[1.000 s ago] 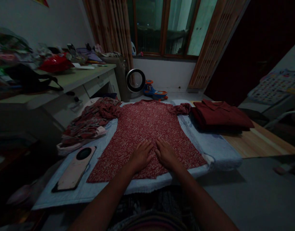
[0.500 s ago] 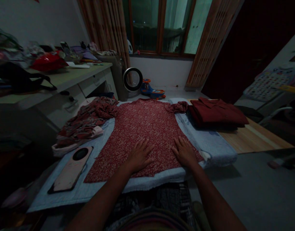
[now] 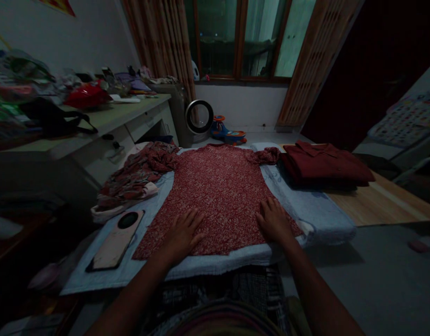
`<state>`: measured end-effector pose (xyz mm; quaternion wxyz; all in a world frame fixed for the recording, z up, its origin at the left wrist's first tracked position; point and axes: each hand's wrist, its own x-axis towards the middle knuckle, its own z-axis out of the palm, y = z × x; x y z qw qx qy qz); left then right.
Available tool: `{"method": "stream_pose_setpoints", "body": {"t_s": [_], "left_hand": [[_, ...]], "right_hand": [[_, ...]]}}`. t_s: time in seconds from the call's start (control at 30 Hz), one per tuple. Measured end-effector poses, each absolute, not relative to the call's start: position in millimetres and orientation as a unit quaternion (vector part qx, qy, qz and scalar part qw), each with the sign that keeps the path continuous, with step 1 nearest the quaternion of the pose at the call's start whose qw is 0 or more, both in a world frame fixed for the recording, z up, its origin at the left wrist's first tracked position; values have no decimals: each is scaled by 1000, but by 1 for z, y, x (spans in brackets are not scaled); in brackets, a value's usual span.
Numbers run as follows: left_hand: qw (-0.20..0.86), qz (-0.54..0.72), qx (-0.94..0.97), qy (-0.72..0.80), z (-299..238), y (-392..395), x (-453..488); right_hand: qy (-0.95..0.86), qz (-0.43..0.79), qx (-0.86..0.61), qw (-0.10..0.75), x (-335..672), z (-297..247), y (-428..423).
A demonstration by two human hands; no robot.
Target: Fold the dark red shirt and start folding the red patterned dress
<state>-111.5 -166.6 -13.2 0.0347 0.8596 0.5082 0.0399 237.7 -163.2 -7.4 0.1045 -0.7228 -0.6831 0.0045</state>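
Observation:
A red shirt with a small pale pattern (image 3: 220,186) lies spread out on a light blue cloth (image 3: 320,214), its hem towards me. My left hand (image 3: 183,233) rests flat on the lower left part of the shirt, fingers spread. On the lower right part lies my right hand (image 3: 275,219), palm down with its fingers apart. Neither hand grips the fabric. The shirt's right sleeve is bunched up near the far edge. A phone in a pale case (image 3: 116,242) lies on the cloth to the left of the shirt.
Crumpled patterned clothing (image 3: 134,175) lies at the left. Folded dark red clothes (image 3: 327,163) are stacked at the right, near a wooden board (image 3: 386,200). A cluttered desk (image 3: 130,114) stands at the left. Behind are a washing machine with its round door open (image 3: 200,116) and a ride-on toy (image 3: 229,133).
My left hand has slid left and slightly nearer to me across the shirt. My right hand stays at about the same place on it. The camera view has shifted slightly.

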Motion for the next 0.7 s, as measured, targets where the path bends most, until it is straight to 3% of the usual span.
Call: {"method": "stream_pose_setpoints", "body": {"t_s": [0.2,0.47,0.7], "left_hand": [[4,79,810,581,-3,-163,-115],[47,122,860,492,-21,-149,-37],[39,117,865,486,-24,-153,-34]], "right_hand": [[-774,59,-602,187,175,2,-148],[-801,72,-570,170,128,-13,-147],[-801,65,-568,178,131,-21,-147]]}}
